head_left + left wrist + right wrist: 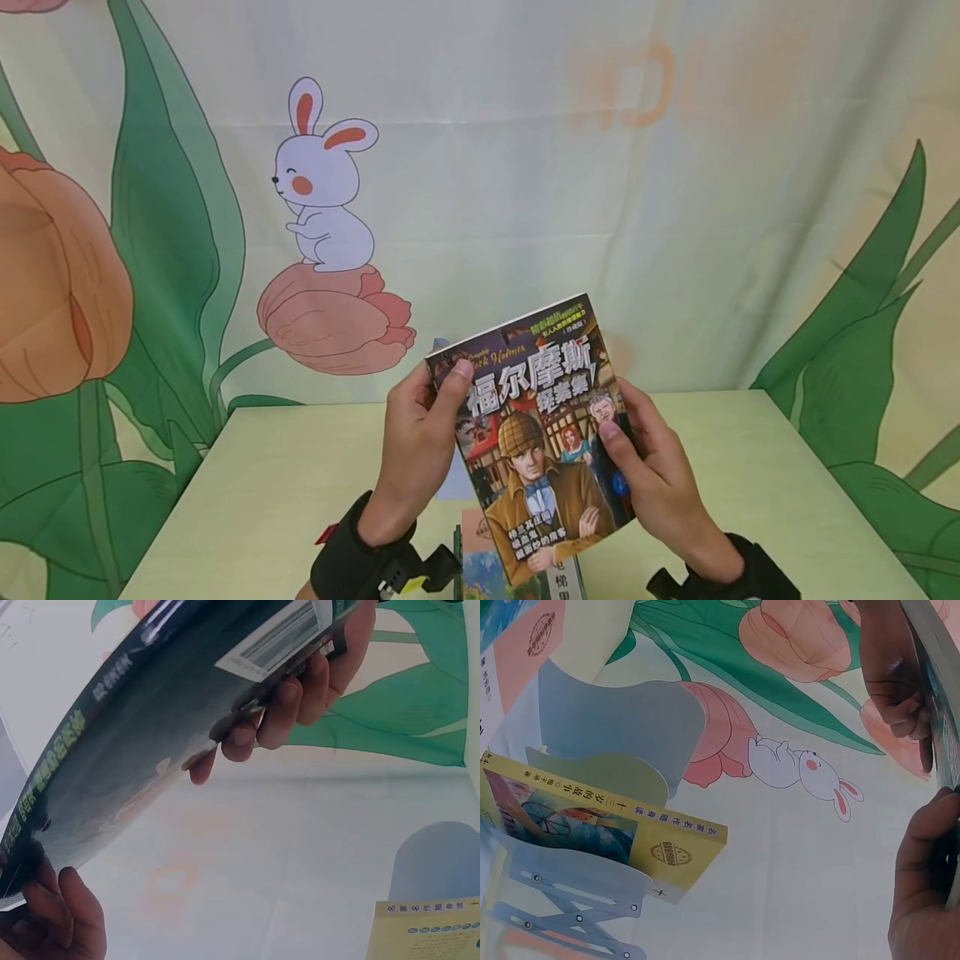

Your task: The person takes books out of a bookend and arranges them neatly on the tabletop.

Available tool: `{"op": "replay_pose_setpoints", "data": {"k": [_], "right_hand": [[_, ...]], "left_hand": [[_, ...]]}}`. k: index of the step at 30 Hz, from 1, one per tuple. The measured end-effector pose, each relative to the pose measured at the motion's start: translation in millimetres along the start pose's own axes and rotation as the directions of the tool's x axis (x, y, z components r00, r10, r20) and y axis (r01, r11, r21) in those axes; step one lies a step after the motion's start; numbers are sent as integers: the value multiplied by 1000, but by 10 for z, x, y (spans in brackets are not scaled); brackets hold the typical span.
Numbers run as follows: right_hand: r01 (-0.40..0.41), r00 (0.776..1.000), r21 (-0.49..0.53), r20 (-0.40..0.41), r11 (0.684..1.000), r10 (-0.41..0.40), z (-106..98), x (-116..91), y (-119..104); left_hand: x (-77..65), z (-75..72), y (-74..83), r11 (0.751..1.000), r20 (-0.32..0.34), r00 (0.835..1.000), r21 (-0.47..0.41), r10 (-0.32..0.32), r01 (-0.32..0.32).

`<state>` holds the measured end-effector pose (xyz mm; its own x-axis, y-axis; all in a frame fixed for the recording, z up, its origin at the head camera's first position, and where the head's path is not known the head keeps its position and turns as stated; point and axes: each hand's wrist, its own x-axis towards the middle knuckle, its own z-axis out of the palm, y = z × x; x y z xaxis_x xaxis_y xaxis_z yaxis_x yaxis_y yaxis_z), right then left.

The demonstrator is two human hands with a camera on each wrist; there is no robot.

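A paperback book (540, 467) with a man in a checked cap on its cover is held up, tilted, cover facing the head camera. My left hand (420, 450) grips its upper left side, thumb on the cover. On the right side my right hand (660, 475) pinches it, thumb on the front and fingers behind. The left wrist view shows the dark back cover (172, 697) with a white barcode label (277, 637), and fingers (277, 720) lying along its edge. Below the held book, a book with a pink and blue cover (480, 550) shows partly.
A blue folding bookend rack (622, 712) supports a yellow book (679, 847); in the head view the held book mostly hides it. The pale table (285, 492) reaches back to a printed curtain (480, 167) with a rabbit and tulips.
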<state>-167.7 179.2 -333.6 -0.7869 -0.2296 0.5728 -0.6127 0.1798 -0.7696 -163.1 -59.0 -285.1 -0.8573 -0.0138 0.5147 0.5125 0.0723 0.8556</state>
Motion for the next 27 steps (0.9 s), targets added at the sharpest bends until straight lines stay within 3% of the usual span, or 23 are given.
{"op": "replay_pose_setpoints", "data": {"k": [11,19,27], "right_hand": [[48,998,5,-33,999,-48,24,-24,-30],[30,996,-20,-78,999,-32,65,-77,-27],[54,992,-32,-113,998,-57,114,-126,-28]], "left_hand": [[4,-18,-32,999,28,1000,-39,0,1],[-71,-26,-93,1000,33,999,-28,11,-10],[-184,-43,-157,997,32,997,-37,-73,74]]}}
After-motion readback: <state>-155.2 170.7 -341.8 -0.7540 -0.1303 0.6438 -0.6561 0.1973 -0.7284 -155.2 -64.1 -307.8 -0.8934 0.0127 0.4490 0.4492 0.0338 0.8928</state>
